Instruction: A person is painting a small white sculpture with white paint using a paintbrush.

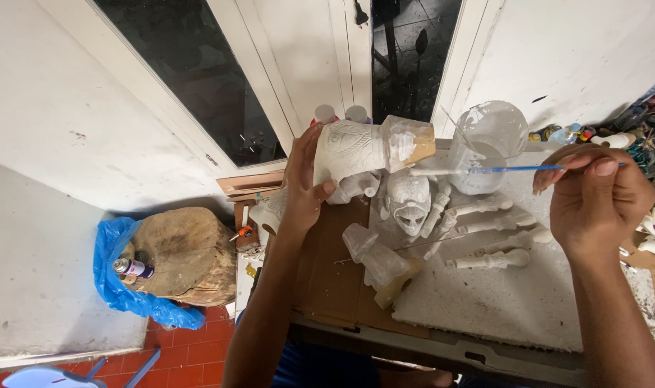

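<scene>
My left hand (304, 183) grips a white carved figurine piece (356, 147), held up sideways over the table; its right end is wrapped in clear plastic over a tan core. Pinched in my right hand (599, 197) is a thin blue-handled paintbrush (486, 170), whose white tip touches the wrapped end of the piece. Below lie a white carved mask-like head (408, 201) and several white limb-shaped parts (489, 237) on a white board (514, 302).
A clear plastic jar (489, 144) smeared with white paint stands behind the brush. A plastic-wrapped piece (381, 262) lies on brown cardboard (335, 276). Left on the tiled floor sits a wood stump (180, 255) on blue plastic, with a spray can (132, 268). Paint bottles clutter the right edge.
</scene>
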